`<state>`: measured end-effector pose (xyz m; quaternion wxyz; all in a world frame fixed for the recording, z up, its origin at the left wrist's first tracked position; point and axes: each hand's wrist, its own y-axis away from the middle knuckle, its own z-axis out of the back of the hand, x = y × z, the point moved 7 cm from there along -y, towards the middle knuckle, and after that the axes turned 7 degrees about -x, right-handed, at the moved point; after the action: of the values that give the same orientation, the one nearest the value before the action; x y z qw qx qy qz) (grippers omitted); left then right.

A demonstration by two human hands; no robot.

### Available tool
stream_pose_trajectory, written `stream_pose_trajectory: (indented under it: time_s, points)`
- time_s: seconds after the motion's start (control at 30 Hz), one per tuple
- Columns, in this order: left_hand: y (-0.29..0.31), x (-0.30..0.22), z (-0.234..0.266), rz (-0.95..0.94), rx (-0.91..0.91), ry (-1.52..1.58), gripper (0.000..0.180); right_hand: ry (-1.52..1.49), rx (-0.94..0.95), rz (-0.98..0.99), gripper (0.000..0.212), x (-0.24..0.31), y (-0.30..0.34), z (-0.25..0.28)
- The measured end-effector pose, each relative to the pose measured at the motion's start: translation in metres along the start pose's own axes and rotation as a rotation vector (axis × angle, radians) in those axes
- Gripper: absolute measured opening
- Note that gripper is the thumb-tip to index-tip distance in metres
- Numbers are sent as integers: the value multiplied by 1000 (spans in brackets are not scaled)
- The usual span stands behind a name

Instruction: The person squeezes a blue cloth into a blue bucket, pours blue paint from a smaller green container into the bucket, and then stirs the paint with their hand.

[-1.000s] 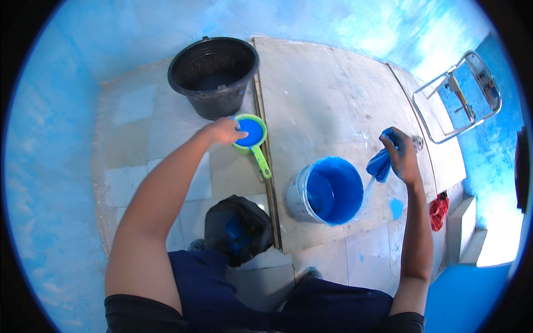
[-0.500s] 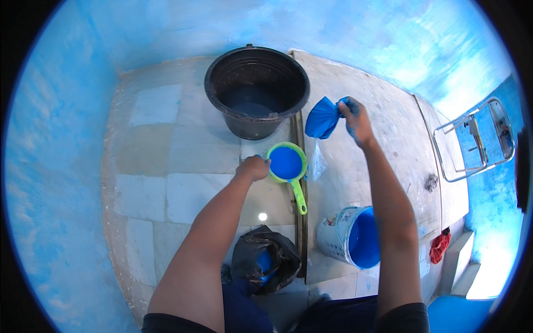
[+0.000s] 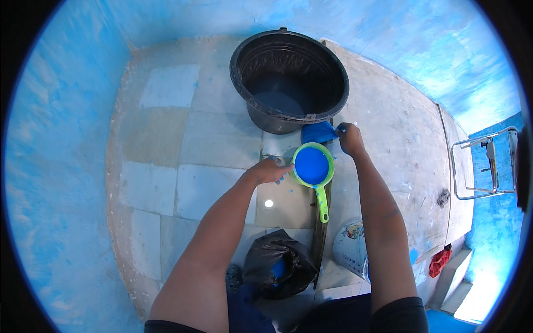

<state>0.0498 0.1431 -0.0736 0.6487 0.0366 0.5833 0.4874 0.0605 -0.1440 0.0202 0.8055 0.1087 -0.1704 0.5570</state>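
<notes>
My right hand [image 3: 350, 139] is closed on the gathered neck of a small blue plastic bag [image 3: 318, 132]. The bag is lowered between the black basin's front and the dipper. A lime-green dipper [image 3: 324, 208] full of bright blue paint [image 3: 311, 166] stands beside the wooden strip, its handle toward me. At the dipper's left rim is my left hand [image 3: 268, 170], thumb and fingers apart, the thumb tip at or touching the rim. Blue smears mark the fingers of both hands.
A large black basin [image 3: 241, 91] with dark contents stands beyond the dipper. Near my legs sit a crumpled black plastic bag [image 3: 261, 255] and a white paint bucket [image 3: 350, 244], partly behind my right arm. A wooden strip [image 3: 320, 244] crosses the floor. A metal-framed chair [image 3: 488, 161] is at right.
My right hand has brought the blue bag down toward the floor by the basin. My left hand has loosened from the dipper's rim. The view has shifted, too.
</notes>
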Motion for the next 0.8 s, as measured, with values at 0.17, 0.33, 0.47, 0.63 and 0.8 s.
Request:
stream_pose_trajectory:
  time_s: [0.17, 0.33, 0.47, 0.63, 0.8]
  points:
    - [-6, -11, 6, -87, -79, -11, 92, 81, 23, 44, 18, -16, 11, -4]
    - [5, -27, 12, -119, -130, 51, 108, 12, 50, 93, 20, -1, 18, -2]
    - [7, -41, 2, -124, -117, 106, 108, -70, 46, -47, 25, -6, 12, -3]
    - [11, -39, 7, -124, -120, 42, 109, -584, 72, -241, 33, 13, 4, -15]
    - [13, -36, 5, -124, -104, 33, 108, -1093, 108, -217, 28, 24, -4, -15]
